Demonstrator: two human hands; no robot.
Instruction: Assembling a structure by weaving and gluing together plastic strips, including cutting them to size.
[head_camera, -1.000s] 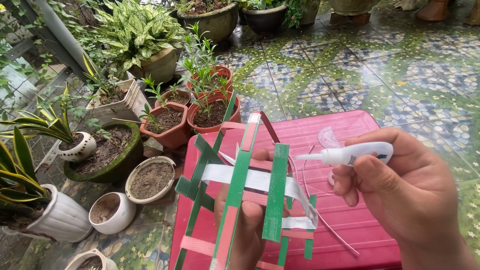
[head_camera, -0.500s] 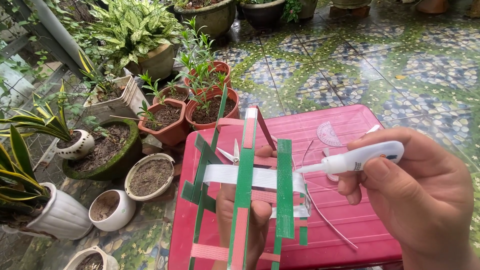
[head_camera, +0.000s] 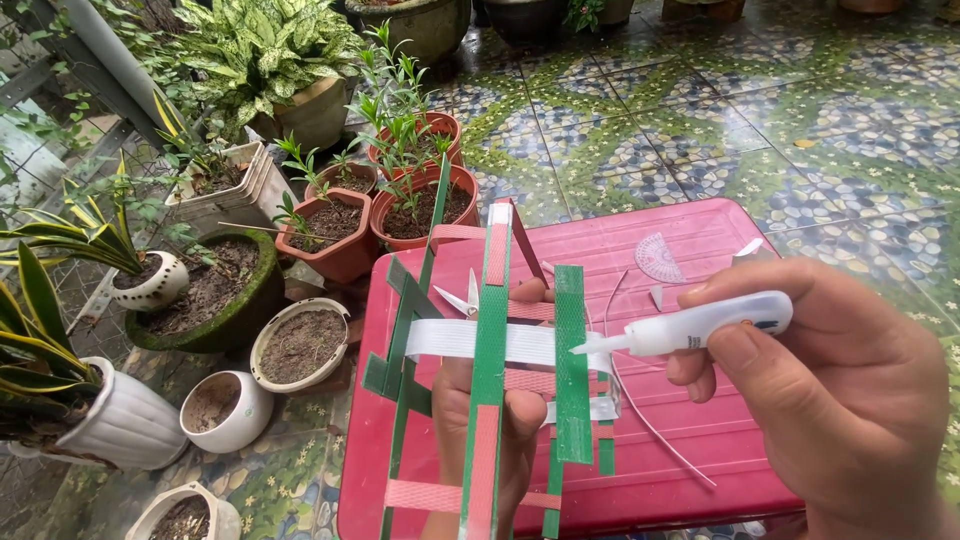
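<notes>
My left hand (head_camera: 487, 420) holds a woven lattice of green, pink and white strips (head_camera: 490, 370) from below, fingers curled up through the gaps and closed on the vertical strips. The lattice hangs above the near left part of a pink plastic surface (head_camera: 690, 440), not resting on it.

My right hand (head_camera: 830, 400) is closed round a small white glue tube (head_camera: 690, 328), thumb pressed on its barrel. The tube's long axis runs nearly level, right to left, its nozzle touching or just short of the right end of the white horizontal strip (head_camera: 470, 340), beside a green vertical strip (head_camera: 571, 365). The lattice lies directly left of the right hand; this hand is the nearer to the joint.

On the surface toward the far edge lie a clear protractor (head_camera: 660, 257), scissors (head_camera: 465, 297) partly hidden behind the lattice, and loose thin white offcuts (head_camera: 650, 425).

Off the left edge, on the tiled floor (head_camera: 720, 120), stand terracotta pots with seedlings (head_camera: 420, 205) and white pots of soil (head_camera: 300, 345).
</notes>
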